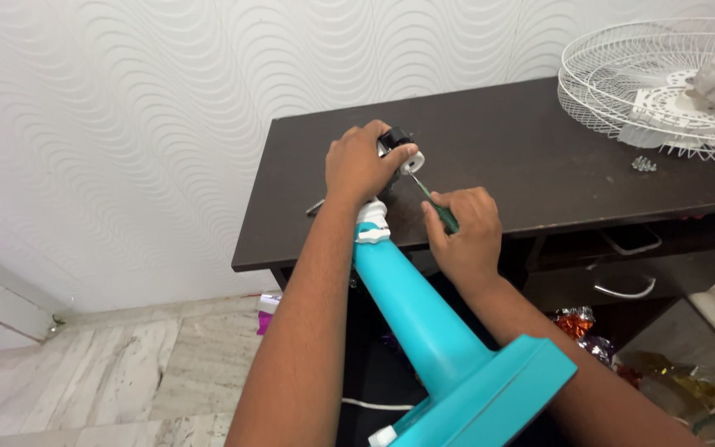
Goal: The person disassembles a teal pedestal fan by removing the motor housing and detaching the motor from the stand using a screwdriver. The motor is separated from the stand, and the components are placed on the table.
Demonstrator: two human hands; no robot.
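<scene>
My left hand [361, 165] is closed over the small dark motor part [396, 146] at the top of the teal fan stand [424, 319], which lies tilted across the near edge of the dark table [531, 149]. My right hand [465, 232] pinches a green-handled screwdriver [434, 199], its tip at the part's white end. A white wire fan guard [647, 91] overhangs the table's right corner; shiny wrappers [577, 321] lie below

Bright, even indoor light (soft shadows), sharp, slight edge distortion.
</scene>
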